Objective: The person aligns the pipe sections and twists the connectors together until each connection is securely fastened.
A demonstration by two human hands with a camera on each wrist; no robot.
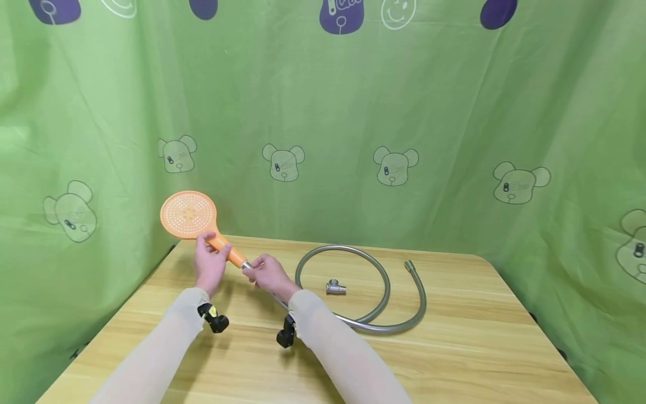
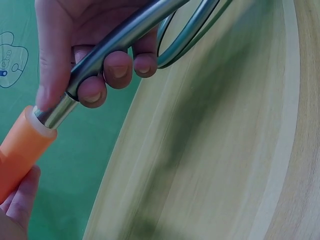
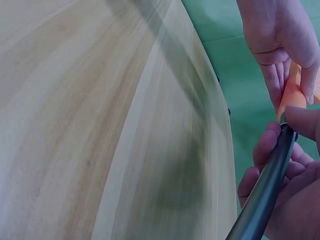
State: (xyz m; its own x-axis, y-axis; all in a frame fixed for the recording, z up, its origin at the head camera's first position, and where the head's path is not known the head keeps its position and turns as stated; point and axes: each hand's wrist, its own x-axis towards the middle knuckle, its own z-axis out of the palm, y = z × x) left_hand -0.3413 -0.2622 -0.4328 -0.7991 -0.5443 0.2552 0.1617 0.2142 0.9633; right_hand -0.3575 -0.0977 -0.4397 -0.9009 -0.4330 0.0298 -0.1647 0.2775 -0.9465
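Observation:
An orange shower head (image 1: 188, 215) with a round, hole-dotted face is held up over the table's far left corner. My left hand (image 1: 209, 264) grips its orange handle (image 2: 22, 150) between thumb and fingers. At the handle's lower end, my right hand (image 1: 271, 276) pinches the metal end fitting (image 2: 59, 111) of a grey shower hose (image 2: 125, 37). In the left wrist view the fitting meets the handle's pale-rimmed opening, in line with it. Seen from the right wrist, the hose (image 3: 265, 190) runs back across the right palm, with the thumb on the fitting's end.
The rest of the hose (image 1: 387, 275) loops over the wooden table (image 1: 454, 348), its free end fitting (image 1: 409, 265) at the back right. A small metal tee fitting (image 1: 335, 287) lies inside the loop. Green curtain (image 1: 333, 112) encloses the table at the back and both sides.

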